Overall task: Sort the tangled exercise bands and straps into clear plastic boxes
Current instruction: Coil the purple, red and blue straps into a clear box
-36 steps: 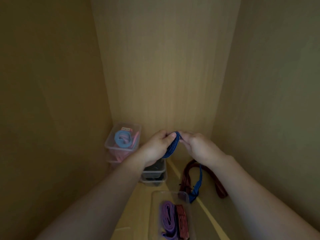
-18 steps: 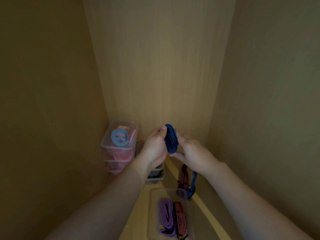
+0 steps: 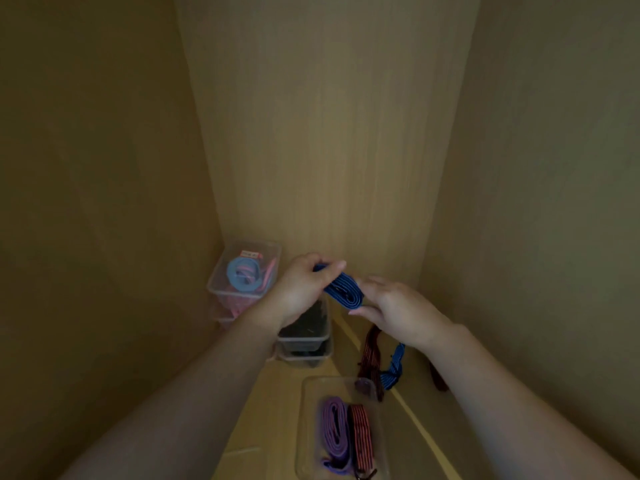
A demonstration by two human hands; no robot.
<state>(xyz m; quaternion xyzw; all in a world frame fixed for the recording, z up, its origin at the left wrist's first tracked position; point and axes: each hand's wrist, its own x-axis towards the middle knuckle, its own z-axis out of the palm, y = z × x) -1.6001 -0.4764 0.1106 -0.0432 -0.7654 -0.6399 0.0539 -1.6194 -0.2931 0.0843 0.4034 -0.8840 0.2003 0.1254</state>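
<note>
A blue strap is folded into a flat coil between my hands, above the shelf floor. My left hand pinches its upper end between thumb and fingers. My right hand wraps round the lower end, and the strap's loose tail hangs below that hand. A dark red striped strap lies on the floor under my right hand. Nearest me, a clear plastic box holds a folded purple strap and a folded red striped strap.
Against the back left corner stands a stack of clear boxes with a light blue band and pink bands on top. A second clear stack with dark contents sits under my left hand. Wooden walls close in on three sides.
The blue coil has tipped from upright to slanting down to the right. My right hand has closed round its lower end, and both hands sit slightly lower.
</note>
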